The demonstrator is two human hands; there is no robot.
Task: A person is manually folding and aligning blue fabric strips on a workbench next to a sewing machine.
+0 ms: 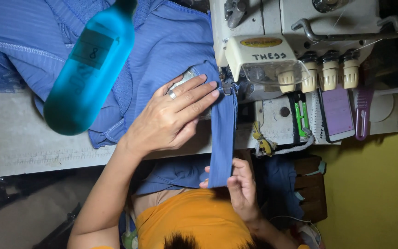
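Note:
My left hand (171,117), a ring on one finger, lies flat on blue knit fabric (162,46), fingertips just short of the presser foot (227,85) of a cream overlock sewing machine (272,50). A narrow blue fabric strip (223,138) runs from the foot down over the table edge. My right hand (241,186) pinches the strip's lower end below the table edge. More blue fabric hangs in my lap over my orange shirt (194,221).
A translucent blue bottle (88,69) lies on the piled fabric at upper left. On the machine table at right are green-handled snips (301,115), a phone with a lit purple screen (337,113) and a purple comb (362,110). A yellow wall (374,193) is at lower right.

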